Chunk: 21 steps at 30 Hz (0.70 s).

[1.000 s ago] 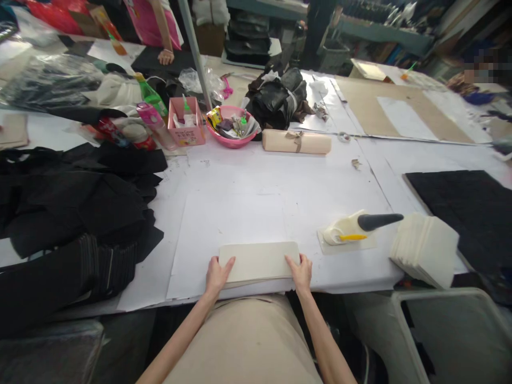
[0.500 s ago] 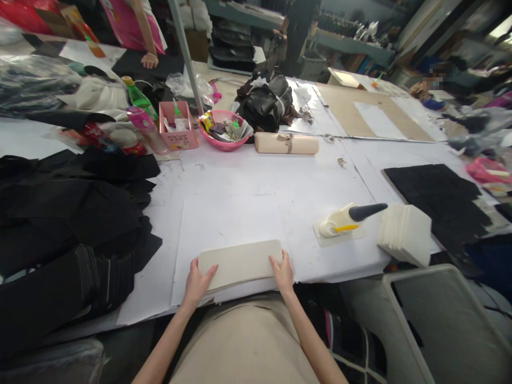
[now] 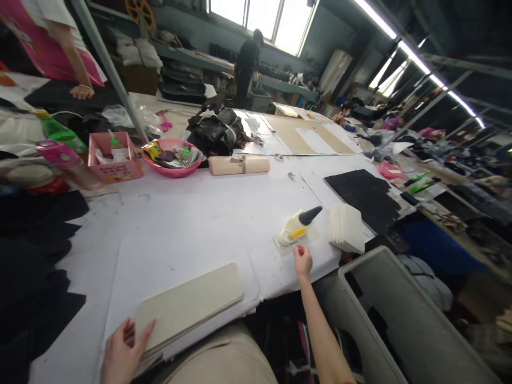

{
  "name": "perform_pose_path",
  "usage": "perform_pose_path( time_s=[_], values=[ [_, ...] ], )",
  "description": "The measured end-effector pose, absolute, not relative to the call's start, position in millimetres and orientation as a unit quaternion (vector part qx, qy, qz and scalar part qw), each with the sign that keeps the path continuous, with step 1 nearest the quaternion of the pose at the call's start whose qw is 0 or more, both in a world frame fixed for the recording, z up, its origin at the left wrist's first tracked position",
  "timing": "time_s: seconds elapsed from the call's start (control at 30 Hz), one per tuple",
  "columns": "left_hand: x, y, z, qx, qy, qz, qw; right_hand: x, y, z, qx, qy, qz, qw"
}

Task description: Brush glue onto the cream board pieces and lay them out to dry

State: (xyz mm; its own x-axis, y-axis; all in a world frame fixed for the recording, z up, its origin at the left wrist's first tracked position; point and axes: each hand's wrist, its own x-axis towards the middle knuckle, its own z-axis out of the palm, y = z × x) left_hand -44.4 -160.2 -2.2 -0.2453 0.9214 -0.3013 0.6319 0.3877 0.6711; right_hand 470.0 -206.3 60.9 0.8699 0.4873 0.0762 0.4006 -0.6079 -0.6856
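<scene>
A thin stack of off-white rectangular boards [image 3: 190, 304] with rounded corners lies at the table's front edge. My left hand [image 3: 124, 349] grips its left end, thumb on top and fingers along the side. My right hand [image 3: 303, 261] is off the boards, its fingers curled together and nothing visible in them. Just beyond it stands a cream container [image 3: 288, 230] with a dark conical part [image 3: 311, 215], tilted up to the right. A small yellow-handled tool [image 3: 297, 233] rests against the container, which sits on a clear sheet [image 3: 314, 234].
White pads [image 3: 344, 226] stand stacked right of the container. Black cut pieces lie in a pile [image 3: 32, 277] at left and a flat stack [image 3: 362, 194] at right. A grey bin [image 3: 404, 304] is at lower right. A pink basin [image 3: 172, 160] and a peach roll [image 3: 240, 166] lie farther back.
My right hand has let go of the boards' right end and moved right, close to the cream container. My left hand stays on the boards. The view has swung up and right.
</scene>
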Motion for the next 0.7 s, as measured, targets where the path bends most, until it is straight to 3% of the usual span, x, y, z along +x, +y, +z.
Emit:
perform_pose_path(
  time_s=[0.2,0.47,0.7],
  values=[
    [-59.4,-173.6,-11.5,0.447,0.809,0.209,0.318,534.3,-168.1,70.3,-0.901,-0.273,0.057,0.331],
    [-37.3,-177.4,32.4,0.309,0.809,0.251,0.433,529.2,-168.2,80.6,-0.876,-0.396,0.068,0.268],
    [-45.3,-175.4,23.5,0.295,0.783,0.274,0.473,518.7,-197.7,81.8,-0.834,-0.513,0.044,0.197]
  ],
)
